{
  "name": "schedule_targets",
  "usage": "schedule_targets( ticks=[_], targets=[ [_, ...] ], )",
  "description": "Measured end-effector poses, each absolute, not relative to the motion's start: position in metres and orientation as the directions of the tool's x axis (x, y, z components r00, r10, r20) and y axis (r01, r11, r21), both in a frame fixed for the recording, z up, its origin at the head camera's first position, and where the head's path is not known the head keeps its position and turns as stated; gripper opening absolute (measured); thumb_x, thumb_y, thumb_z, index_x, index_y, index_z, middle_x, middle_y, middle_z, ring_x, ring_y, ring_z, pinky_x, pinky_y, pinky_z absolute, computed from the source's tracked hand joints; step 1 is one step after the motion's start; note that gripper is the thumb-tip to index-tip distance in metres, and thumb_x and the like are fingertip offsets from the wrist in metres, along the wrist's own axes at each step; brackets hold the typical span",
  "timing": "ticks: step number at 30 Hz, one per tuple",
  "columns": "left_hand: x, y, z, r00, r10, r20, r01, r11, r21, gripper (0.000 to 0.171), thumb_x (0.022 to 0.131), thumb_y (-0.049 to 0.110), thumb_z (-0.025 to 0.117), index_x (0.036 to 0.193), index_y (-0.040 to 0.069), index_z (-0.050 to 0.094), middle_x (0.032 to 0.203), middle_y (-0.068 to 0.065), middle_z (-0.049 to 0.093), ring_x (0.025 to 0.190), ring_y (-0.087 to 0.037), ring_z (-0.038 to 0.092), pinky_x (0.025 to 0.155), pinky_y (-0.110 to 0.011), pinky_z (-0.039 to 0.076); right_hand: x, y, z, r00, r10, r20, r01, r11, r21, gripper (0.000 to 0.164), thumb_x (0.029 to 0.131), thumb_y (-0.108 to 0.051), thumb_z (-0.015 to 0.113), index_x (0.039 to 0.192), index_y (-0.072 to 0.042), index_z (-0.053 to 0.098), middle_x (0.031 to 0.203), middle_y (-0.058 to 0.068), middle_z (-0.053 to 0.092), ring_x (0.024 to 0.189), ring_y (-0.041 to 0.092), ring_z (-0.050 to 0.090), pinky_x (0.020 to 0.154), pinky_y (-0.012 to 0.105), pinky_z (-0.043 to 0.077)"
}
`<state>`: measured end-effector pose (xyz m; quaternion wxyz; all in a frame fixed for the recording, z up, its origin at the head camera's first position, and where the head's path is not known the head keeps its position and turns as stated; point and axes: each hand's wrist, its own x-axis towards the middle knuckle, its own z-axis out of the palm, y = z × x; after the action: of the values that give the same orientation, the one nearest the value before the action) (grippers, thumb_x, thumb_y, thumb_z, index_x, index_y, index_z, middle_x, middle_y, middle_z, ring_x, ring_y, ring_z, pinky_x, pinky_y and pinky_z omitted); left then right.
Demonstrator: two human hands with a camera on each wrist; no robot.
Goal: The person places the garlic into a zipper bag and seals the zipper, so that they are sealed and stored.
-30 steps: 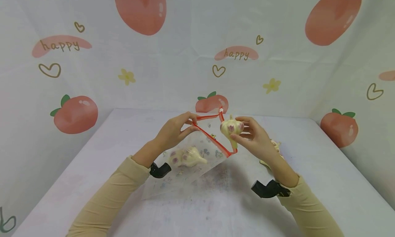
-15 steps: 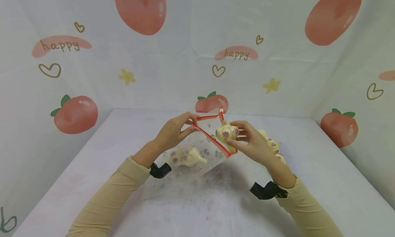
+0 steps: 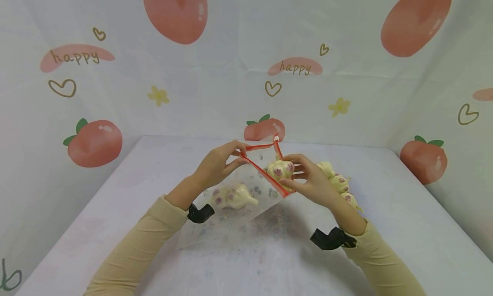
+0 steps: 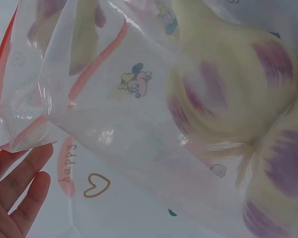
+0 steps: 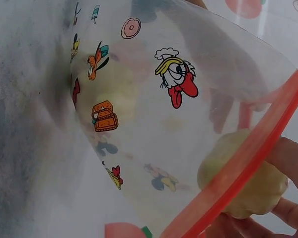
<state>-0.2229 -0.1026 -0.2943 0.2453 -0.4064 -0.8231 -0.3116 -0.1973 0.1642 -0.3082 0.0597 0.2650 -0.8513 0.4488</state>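
A clear zip bag (image 3: 231, 223) with red zip edges and small cartoon prints stands slanted over the table, its mouth spread wide. My left hand (image 3: 221, 161) pinches the bag's red rim at the upper left corner. Two garlic bulbs (image 4: 233, 74) lie inside the bag, seen through the plastic. With fingers and thumb, my right hand (image 3: 310, 180) holds another garlic bulb (image 3: 280, 169) in the bag's mouth. The right wrist view shows that bulb partly behind the red zip strip (image 5: 238, 183), with fingertips around its outer side.
Several more garlic bulbs (image 3: 340, 183) lie in a row on the white table (image 3: 393, 227), just right of and behind my right hand. A white cloth backdrop (image 3: 215, 73) printed with fruit and hearts rises behind the table.
My right hand has moved left and down, carrying its garlic bulb from beside the red rim into the bag's mouth. The bulbs on the table show more now. My left hand keeps still.
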Motion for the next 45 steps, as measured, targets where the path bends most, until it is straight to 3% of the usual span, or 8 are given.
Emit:
schedule_targets(
  ticks=[9, 25, 32, 45],
  targets=[
    [-0.2218, -0.1026, -0.2938, -0.551, 0.516, 0.656, 0.82, 0.478, 0.314, 0.025, 0.082, 0.013, 0.07, 0.097, 0.005, 0.05, 0.094, -0.008, 0.064, 0.09, -0.025, 0.069, 0.065, -0.031, 0.049, -0.1983, 0.1618, -0.3114, -0.842, -0.42, 0.338, -0.519, 0.46, -0.72, 0.05, 0.081, -0.007, 0.072, 0.125, -0.004, 0.049, 0.12, 0.016, 0.057, 0.098, 0.025, 0.058, 0.087, 0.041, 0.052],
    [-0.221, -0.1026, -0.2943, -0.538, 0.526, 0.659, 0.828, 0.474, 0.298, 0.028, 0.082, 0.013, 0.07, 0.1, 0.005, 0.05, 0.093, -0.007, 0.062, 0.09, -0.025, 0.069, 0.073, -0.035, 0.054, -0.1998, 0.1599, -0.3149, -0.836, -0.438, 0.33, -0.528, 0.483, -0.698, 0.049, 0.08, -0.005, 0.072, 0.124, -0.002, 0.05, 0.119, 0.017, 0.058, 0.096, 0.025, 0.059, 0.084, 0.036, 0.053],
    [-0.2215, -0.103, -0.295, -0.528, 0.525, 0.667, 0.834, 0.469, 0.291, 0.027, 0.082, 0.012, 0.07, 0.099, 0.005, 0.05, 0.092, -0.008, 0.062, 0.089, -0.025, 0.069, 0.072, -0.035, 0.053, -0.2018, 0.1591, -0.317, -0.839, -0.45, 0.306, -0.52, 0.494, -0.697, 0.047, 0.082, -0.007, 0.071, 0.124, -0.002, 0.051, 0.122, 0.018, 0.056, 0.097, 0.026, 0.058, 0.085, 0.042, 0.052],
    [-0.222, -0.1031, -0.2951, -0.536, 0.519, 0.666, 0.829, 0.473, 0.299, 0.027, 0.082, 0.012, 0.07, 0.099, 0.005, 0.05, 0.093, -0.008, 0.063, 0.089, -0.026, 0.069, 0.076, -0.036, 0.055, -0.203, 0.1586, -0.3171, -0.837, -0.467, 0.284, -0.518, 0.509, -0.687, 0.046, 0.082, -0.005, 0.069, 0.125, -0.002, 0.051, 0.121, 0.017, 0.057, 0.095, 0.024, 0.059, 0.084, 0.04, 0.053]
  ],
)
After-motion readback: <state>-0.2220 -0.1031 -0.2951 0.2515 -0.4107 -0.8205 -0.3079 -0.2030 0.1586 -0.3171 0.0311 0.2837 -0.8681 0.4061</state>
